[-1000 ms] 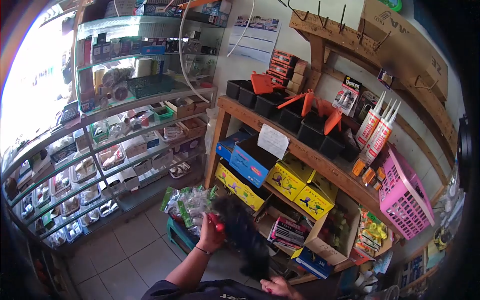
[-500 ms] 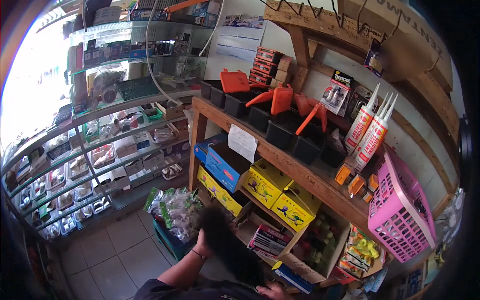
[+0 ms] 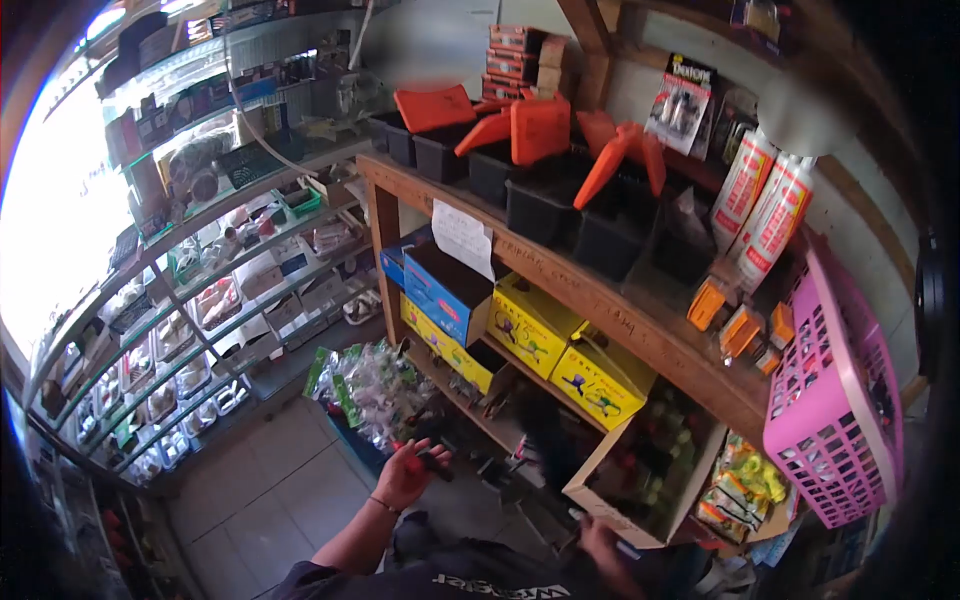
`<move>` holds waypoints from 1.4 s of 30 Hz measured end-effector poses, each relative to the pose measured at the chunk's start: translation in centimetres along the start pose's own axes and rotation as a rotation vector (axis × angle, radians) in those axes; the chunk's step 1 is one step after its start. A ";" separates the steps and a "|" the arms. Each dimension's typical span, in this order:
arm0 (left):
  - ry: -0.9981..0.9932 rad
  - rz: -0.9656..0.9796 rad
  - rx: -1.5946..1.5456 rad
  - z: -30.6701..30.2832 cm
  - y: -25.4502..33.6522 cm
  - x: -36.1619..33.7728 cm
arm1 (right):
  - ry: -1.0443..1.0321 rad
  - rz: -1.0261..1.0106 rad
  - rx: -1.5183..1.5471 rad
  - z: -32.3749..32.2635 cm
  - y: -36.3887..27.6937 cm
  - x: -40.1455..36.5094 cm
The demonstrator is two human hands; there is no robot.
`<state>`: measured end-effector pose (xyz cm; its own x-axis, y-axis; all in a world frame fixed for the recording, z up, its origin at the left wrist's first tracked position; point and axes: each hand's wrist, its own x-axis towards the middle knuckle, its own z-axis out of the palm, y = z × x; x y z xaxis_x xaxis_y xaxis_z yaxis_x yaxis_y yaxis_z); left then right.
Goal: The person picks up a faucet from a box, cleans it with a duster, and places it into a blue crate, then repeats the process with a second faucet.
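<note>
My left hand, with a dark band at the wrist, is raised at the lower centre, its fingers curled around a small red and black object. To its upper left lie the plastic packets with green labels. My right hand is low, beside the near edge of an open cardboard box; motion blurs it, and what it holds, if anything, cannot be made out. A dark blurred shape stands between the hands, above dark metal parts.
A wooden shelf bears black bins with orange lids, sealant tubes and a pink basket. Yellow boxes and a blue box sit below. Glass shelving stands left, over floor tiles.
The view has shifted. The large black fuzzy item beside my left hand has moved right, away from it. My left hand now shows a small red and black object, and my right hand is farther right.
</note>
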<state>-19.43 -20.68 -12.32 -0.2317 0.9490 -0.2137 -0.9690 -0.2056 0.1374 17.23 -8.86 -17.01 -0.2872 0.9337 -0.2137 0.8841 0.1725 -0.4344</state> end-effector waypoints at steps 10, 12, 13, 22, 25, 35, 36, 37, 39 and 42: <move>0.184 -0.163 0.343 0.6 -2.8 -4.0 | 0.041 -0.037 -0.039 -4.6 -6.8 8.1; 0.259 -0.162 0.378 0.3 -3.3 -4.8 | 0.061 -0.041 -0.057 -4.9 -7.4 9.0; 0.261 -0.170 0.384 0.5 -3.5 -5.0 | 0.076 -0.047 -0.066 -4.9 -7.2 8.9; 0.256 -0.131 0.509 0.1 -5.9 -4.9 | 0.250 -0.121 -0.152 -5.1 -5.1 8.2; 0.294 -0.131 0.592 0.8 -6.7 -5.0 | 0.319 -0.124 -0.182 -4.8 -4.8 7.5; 0.105 -0.174 0.821 4.6 -7.0 -5.2 | 0.564 -0.092 -0.267 -3.2 -5.2 5.0; 0.043 -0.168 0.907 5.0 -7.0 -5.1 | 0.587 -0.082 -0.283 1.8 -0.7 -1.1; 0.032 -0.185 0.913 5.4 -7.0 -4.9 | 0.607 -0.075 -0.302 1.9 -0.3 -1.4; -0.158 -0.198 0.957 6.5 -7.2 -4.3 | 0.407 -0.125 0.431 0.1 -3.6 -4.5; -0.278 -0.249 0.948 9.1 -8.3 -3.7 | -0.018 -0.204 0.705 -1.6 -5.9 -8.0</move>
<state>-9.75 -20.31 -3.83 0.1125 0.9858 -0.1250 -0.4911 0.1645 0.8554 14.88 -16.86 -11.28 -0.4321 0.8983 -0.0800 0.3671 0.0941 -0.9254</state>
